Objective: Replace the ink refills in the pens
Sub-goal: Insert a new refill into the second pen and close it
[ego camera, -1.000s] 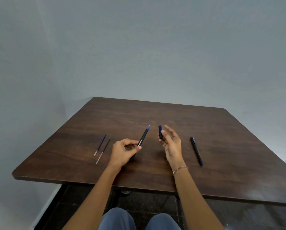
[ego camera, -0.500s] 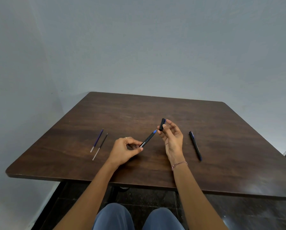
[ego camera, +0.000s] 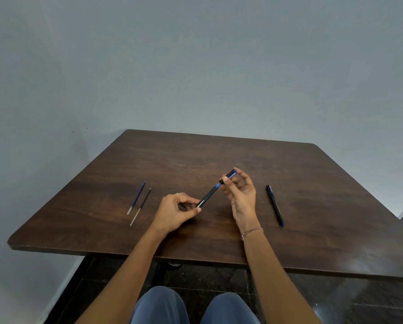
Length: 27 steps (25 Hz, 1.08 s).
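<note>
Head view: left hand point(ego camera: 174, 211) pinches slim black plastic pen barrel point(ego camera: 206, 199) above dark wooden table point(ego camera: 219, 155); right hand point(ego camera: 240, 195) pinches black cap point(ego camera: 228, 176) just beside its blue tip. Likely light, stiff, slick; grip barrel mid-body.

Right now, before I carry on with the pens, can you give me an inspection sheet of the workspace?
Surface: dark wooden table with rounded corners.
Job's things: pen and cap are both held, with the pen's blue tip at the cap's mouth. Whether it is seated, I cannot tell. A second pen lies flat, right of the hands. A blue refill and a black refill lie side by side at the left.
Clutter: nothing seen.
Hands: left hand grips the pen's rear end. Right hand pinches the cap.
Cables: nothing seen.
Surroundings: plain grey wall and a dark floor under the table.
</note>
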### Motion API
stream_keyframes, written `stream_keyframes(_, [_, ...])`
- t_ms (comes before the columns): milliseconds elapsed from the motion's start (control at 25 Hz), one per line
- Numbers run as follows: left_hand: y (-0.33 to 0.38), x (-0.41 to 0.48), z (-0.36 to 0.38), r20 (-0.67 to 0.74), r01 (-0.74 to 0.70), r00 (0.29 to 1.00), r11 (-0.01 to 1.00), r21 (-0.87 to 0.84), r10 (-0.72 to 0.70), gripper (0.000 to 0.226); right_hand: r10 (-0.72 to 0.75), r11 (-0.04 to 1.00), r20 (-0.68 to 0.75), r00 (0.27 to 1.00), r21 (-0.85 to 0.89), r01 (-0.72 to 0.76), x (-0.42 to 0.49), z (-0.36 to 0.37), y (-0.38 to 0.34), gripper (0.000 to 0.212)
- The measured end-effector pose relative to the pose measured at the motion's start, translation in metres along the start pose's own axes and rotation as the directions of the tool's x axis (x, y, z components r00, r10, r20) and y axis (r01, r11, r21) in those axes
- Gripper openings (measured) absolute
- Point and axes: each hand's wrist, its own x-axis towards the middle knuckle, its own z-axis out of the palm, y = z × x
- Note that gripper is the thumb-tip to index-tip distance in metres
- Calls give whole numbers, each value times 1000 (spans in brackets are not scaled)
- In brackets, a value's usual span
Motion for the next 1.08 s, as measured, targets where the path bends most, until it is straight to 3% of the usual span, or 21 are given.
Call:
stream_keyframes(240, [0, 0, 0, -25, 15, 1000, 1000, -11, -15, 28, -8, 980, 85, 996, -198, 25, -1, 2, 5, 37])
stream_keyframes(680, [2, 0, 0, -55, 9, 998, 1000, -1, -9, 28, -46, 928, 172, 984, -358, 106, -2, 6, 11, 35])
stream_keyframes(920, [-1, 2, 2, -107, 1, 994, 1000, 18, 1, 23, 41, 845, 295, 954, -520, 124, -6, 9, 12, 66])
stream_keyframes(1080, [-2, 2, 2, -77, -28, 997, 999, 29, 30, 28, 49, 832, 271, 961, -544, 111, -4, 8, 13, 64])
